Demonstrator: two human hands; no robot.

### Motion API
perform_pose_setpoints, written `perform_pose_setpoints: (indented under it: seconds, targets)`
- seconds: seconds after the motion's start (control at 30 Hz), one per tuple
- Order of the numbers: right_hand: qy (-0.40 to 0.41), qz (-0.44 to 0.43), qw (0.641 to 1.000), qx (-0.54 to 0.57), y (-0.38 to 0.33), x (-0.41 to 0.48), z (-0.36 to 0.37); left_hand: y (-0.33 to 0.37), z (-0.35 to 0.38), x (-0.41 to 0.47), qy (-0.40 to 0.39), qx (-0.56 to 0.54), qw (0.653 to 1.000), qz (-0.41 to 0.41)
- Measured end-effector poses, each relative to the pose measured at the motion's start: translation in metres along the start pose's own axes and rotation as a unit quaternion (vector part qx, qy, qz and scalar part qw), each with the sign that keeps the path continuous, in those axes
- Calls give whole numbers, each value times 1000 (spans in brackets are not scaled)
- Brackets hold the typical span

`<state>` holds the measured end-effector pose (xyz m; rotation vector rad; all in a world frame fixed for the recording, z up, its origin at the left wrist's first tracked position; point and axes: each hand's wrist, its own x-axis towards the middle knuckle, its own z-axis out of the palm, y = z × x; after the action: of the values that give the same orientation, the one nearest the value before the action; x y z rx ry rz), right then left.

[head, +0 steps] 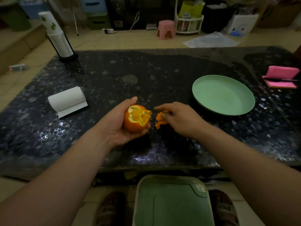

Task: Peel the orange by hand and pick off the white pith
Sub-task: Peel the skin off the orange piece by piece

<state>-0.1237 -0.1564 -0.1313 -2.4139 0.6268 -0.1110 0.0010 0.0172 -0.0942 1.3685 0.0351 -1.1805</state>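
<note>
Over the tabletop's (146, 75) near edge, the left hand (116, 126) is cupping the partly peeled orange (136, 119), likely soft and slippery where bared, its torn rind lip offering purchase, while the right hand (178, 119) is pinching loose peel scraps (160, 120).

Left hand (114, 126) gripping half-peeled orange (136, 119) over dark table (162, 75), right hand (180, 119) pinching peel (160, 120) just beside it, green plate (223, 95) right, paper roll (67, 100) left

the right hand (179, 119) hides part of the peel pieces (158, 123).
</note>
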Motion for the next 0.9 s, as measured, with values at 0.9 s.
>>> perform_pose_setpoints:
  seconds: [0.9]
  targets:
    - [-15, -23, 998, 52, -26, -37, -30, -17, 41, 1, 2, 113, 981, 157]
